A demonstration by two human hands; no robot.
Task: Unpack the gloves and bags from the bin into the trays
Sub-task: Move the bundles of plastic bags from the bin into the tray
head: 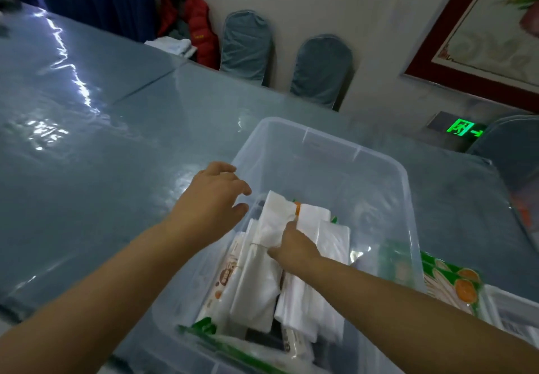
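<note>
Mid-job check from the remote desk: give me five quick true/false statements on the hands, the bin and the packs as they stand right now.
1. The right hand is inside the clear bin, on a white bag bundle. True.
2. The left hand grips a green pack. False: it is open and empty at the bin's left rim.
3. The bin is empty. False: white bundles and packs fill it.
4. Green-and-orange packs lie outside the bin, on its right. True.
5. The bin has a lid on. False: it is open.

Two bare forearms, no sleeves — left grip, right grip ungloved
</note>
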